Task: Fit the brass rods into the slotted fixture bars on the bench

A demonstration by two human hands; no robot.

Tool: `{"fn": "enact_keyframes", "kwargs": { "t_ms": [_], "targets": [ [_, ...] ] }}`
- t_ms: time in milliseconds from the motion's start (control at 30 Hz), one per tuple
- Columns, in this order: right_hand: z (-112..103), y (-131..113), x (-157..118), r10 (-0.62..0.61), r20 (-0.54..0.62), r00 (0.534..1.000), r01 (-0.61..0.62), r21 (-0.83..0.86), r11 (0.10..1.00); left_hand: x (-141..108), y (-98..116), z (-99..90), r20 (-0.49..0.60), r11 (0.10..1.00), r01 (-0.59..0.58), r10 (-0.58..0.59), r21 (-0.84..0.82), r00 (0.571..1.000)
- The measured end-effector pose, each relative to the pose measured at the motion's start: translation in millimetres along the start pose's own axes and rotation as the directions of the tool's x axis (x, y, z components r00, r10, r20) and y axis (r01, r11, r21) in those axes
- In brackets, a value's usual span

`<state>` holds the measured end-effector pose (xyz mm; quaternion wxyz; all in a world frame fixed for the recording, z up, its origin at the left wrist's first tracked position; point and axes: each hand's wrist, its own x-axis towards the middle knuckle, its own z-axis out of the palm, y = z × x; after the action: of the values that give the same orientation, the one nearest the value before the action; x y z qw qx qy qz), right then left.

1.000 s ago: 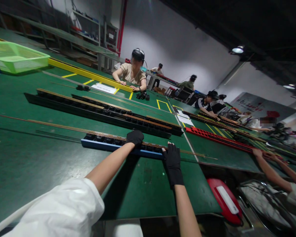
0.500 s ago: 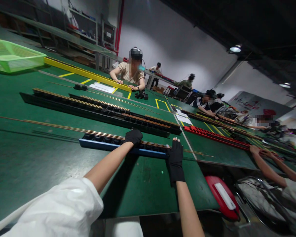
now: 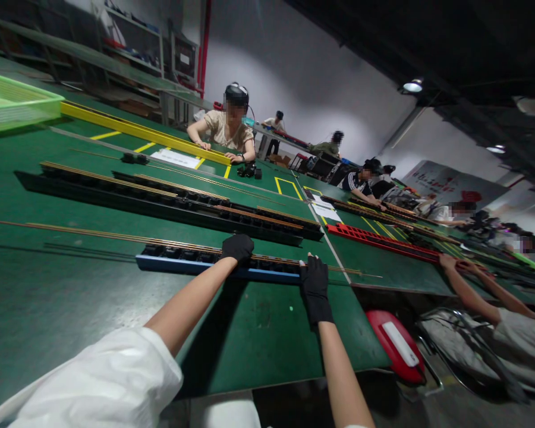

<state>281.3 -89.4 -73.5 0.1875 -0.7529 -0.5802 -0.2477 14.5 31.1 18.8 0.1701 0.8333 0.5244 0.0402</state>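
A blue rail (image 3: 173,266) with black blocks along it lies across the green table, and long thin copper-coloured rods (image 3: 93,233) run along its top and stick out past both ends. My left hand (image 3: 238,248), in a black fingerless glove, is closed over the middle of the rail and rods; its fingertips are hidden. At the rail's right end is my right hand (image 3: 315,285), gloved the same way, its fingers closed around that end beside the rods. Just beyond lies a longer dark rail (image 3: 116,199) with black blocks and more rods.
A green basket (image 3: 22,110) stands at the far left beside a yellow rail (image 3: 138,131), where a person sits opposite. On the right, another person's hands touch a red rail (image 3: 383,241). A red stool (image 3: 395,345) stands by the table's right edge (image 3: 370,327).
The whole view has shifted slightly, so most things appear a little further left. Both hands stay at the same places on the blue rail.
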Motion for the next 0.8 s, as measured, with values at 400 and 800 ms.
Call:
{"fn": "enact_keyframes", "kwargs": {
  "t_ms": [400, 800],
  "targets": [
    [-9, -33, -3, -0.075, 0.022, 0.997, 0.074, 0.042, 0.996, 0, 0, 0.1, -0.02, 1.0, 0.015, -0.015, 0.015, 1.0],
    [-20, -41, 3, -0.081, 0.045, 0.996, 0.078, 0.054, 0.995, 0, 1, -0.3, -0.006, 1.0, 0.004, -0.004, -0.004, 1.0]
  ]
}}
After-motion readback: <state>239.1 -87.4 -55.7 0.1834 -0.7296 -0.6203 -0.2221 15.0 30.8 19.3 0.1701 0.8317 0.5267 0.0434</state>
